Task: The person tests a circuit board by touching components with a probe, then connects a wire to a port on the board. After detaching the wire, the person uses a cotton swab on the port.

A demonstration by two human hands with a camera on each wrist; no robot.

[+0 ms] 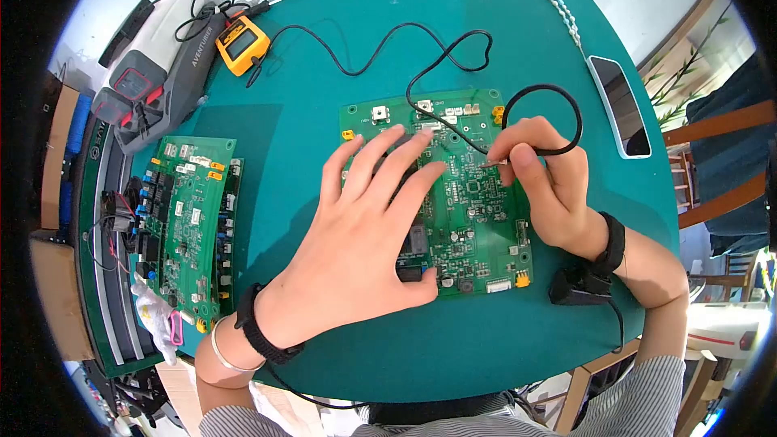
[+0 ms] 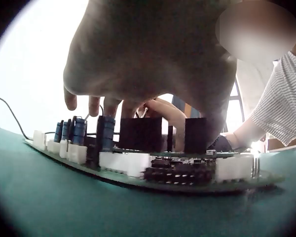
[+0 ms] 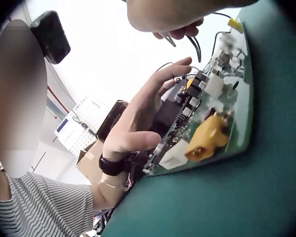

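Note:
A green circuit board (image 1: 477, 235) lies flat on the green table, with tall black and blue components along its left part. My left hand (image 1: 356, 218) spreads over that part, fingers apart, hiding much of it. In the left wrist view its palm (image 2: 148, 54) arches above the black blocks (image 2: 140, 133). My right hand (image 1: 550, 186) pinches a thin metal-tipped probe (image 1: 492, 163) over the board's upper right. The metal tip (image 3: 167, 38) shows below the fingers in the right wrist view; the grip hides the rest. A black cable (image 1: 579, 117) loops around beside this hand.
At the upper left, a yellow meter (image 1: 243, 44) with the cable running from it sits against a grey-and-white machine (image 1: 174, 65). More green boards (image 1: 190, 226) lie at the left. A phone (image 1: 619, 105) with a beaded strap lies at the right edge.

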